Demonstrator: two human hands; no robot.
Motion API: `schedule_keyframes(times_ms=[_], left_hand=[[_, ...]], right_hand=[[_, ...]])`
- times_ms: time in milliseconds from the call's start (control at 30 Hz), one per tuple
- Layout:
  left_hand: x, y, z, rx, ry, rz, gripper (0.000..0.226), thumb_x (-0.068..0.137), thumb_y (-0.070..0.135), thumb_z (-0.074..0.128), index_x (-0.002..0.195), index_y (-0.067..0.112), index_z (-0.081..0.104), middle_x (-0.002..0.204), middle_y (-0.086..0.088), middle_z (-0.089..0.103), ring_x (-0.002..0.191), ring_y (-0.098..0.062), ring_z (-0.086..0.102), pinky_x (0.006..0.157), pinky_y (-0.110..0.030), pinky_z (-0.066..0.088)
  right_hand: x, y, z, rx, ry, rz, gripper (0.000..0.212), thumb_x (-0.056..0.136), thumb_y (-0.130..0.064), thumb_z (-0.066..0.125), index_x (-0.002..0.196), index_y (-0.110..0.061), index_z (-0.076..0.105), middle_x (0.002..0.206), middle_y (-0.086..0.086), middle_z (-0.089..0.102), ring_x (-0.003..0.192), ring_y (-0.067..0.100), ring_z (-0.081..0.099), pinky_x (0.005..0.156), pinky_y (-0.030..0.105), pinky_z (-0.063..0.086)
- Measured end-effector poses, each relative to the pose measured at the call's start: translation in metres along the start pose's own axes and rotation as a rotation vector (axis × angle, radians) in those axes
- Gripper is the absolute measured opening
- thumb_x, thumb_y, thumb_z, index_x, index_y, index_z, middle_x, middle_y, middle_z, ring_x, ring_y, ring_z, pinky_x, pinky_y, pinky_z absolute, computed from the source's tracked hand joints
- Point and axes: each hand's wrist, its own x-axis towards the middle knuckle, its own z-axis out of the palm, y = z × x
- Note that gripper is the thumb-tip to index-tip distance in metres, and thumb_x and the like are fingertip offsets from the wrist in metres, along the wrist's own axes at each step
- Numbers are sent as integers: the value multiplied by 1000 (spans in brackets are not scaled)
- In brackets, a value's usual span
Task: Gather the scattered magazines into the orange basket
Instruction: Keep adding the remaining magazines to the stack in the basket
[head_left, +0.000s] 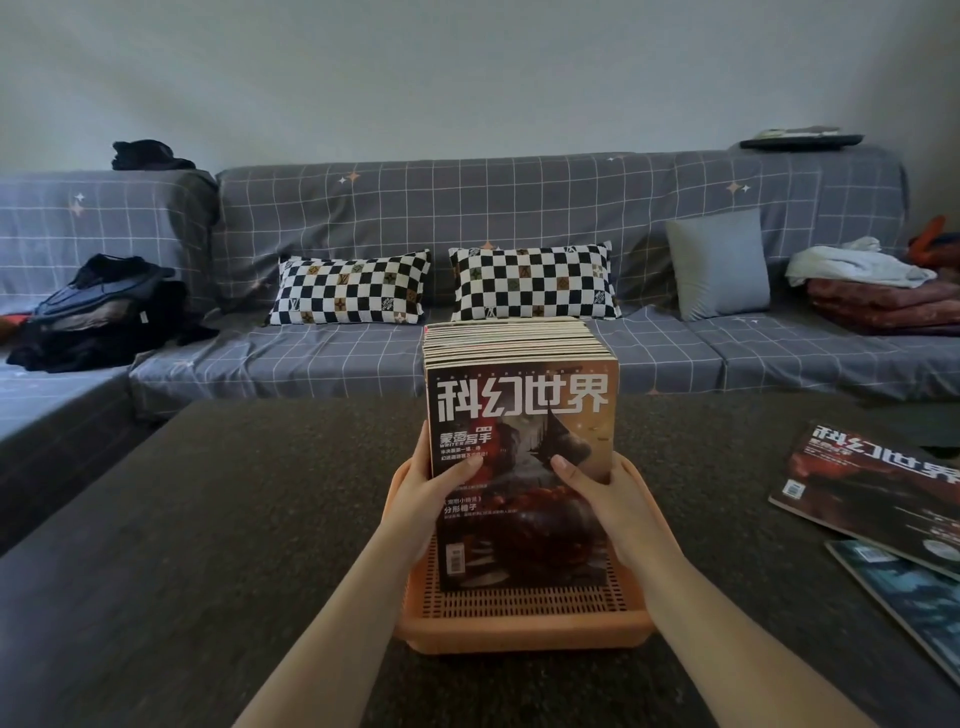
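A thick stack of magazines (519, 415) stands upright on its lower edge inside the orange basket (524, 618), its front cover dark red and orange with large white characters. My left hand (423, 499) grips the stack's left side, thumb on the cover. My right hand (605, 493) grips its right side, thumb on the cover too. Two more magazines lie flat on the dark table at the right: a red-black one (872, 488) and a blue one (914, 603) partly under it.
The basket sits on a dark speckled table (234, 519). Behind it runs a grey checked sofa (519, 208) with two checkerboard pillows (353, 286), a grey cushion (719, 265), dark clothes (98, 312) at left and folded blankets (872, 296) at right.
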Motion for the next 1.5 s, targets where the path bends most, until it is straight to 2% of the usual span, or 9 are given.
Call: schedule_keyframes(times_ms=[200,534,800,1000,1134,1200,1300,1400,1501], left_hand=[[-1,-1,1,53,30,11,101,51,43,88,140,37,40,123,-1,65,104,-23,68,83,-41,57],[0,-4,-2,149,42,-13,101,48,46,88,137,27,44,121,-3,66,102,-21,69,81,-37,56],[-1,-5,3,188,64,-27,106,45,57,89,137,38,40,119,6,65,96,-11,70,71,-26,56],[-7,0,7,227,90,-40,115,42,60,88,141,36,35,127,0,61,107,-20,64,85,-38,53],[-23,6,15,365,201,-39,115,62,51,79,152,31,11,144,-5,47,122,-24,54,95,-41,47],[-38,6,22,483,313,-49,105,75,48,73,153,25,6,147,-4,43,124,-22,52,93,-39,47],[-65,1,31,552,432,11,78,83,42,68,144,24,22,137,-3,51,104,-11,56,76,-26,52],[-83,-5,36,614,483,63,66,85,39,67,136,21,28,135,-4,41,115,-19,53,92,-41,53],[-91,-4,44,834,418,85,31,90,41,59,112,25,44,121,1,51,89,-8,61,65,-21,56]], right_hand=[[4,3,0,-24,12,28,75,68,-49,75,133,-32,42,127,-3,57,117,21,53,99,41,41],[10,1,-3,118,-127,134,70,60,-48,79,123,-35,52,119,2,64,109,25,60,100,52,41],[11,3,0,55,-79,131,69,69,-48,76,129,-33,47,124,1,60,114,25,56,102,52,39],[5,0,-2,35,-64,126,64,69,-49,74,126,-35,49,125,0,59,115,25,54,102,50,39],[-6,2,-4,-34,-24,114,78,66,-47,77,134,-32,42,134,-2,52,126,24,45,104,43,33],[-14,3,-6,-117,-35,85,83,69,-45,76,139,-30,35,139,-2,48,129,22,42,102,38,33],[-28,4,-8,-242,-2,90,96,71,-44,75,147,-25,19,148,1,37,134,25,36,110,43,31],[-42,0,-11,-379,64,48,99,75,-43,73,149,-21,11,150,2,33,136,24,35,111,44,32],[-59,-4,-12,-533,105,-47,91,80,-36,69,149,-21,11,148,1,37,132,20,40,109,42,36]])
